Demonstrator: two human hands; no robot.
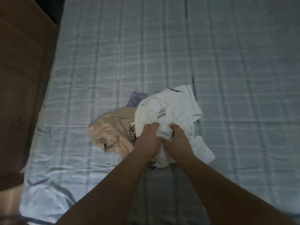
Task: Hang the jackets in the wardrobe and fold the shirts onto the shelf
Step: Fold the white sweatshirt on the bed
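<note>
Clutched the white shirt (170,108) in left hand (150,138) and right hand (177,140), both curled into its bunched cloth, mid-heap on the bed sheet (227,62). Could have dragged the beige garment (110,127), partly underneath, along on lifting; could have grabbed mid-body, leaving it twisted for folding

Layout of the bed (178,46), seen from its near edge. A heap of clothes lies on the bed near the middle. A crumpled shirt (172,109) lies on top, on the heap's right side. A second garment (112,129) lies to its left, partly under it. A third garment (136,99) shows behind both. The left grip (150,138) and right grip (177,140) sit side by side on the shirt's near part. A cabinet (24,70) stands left of the bed.
</note>
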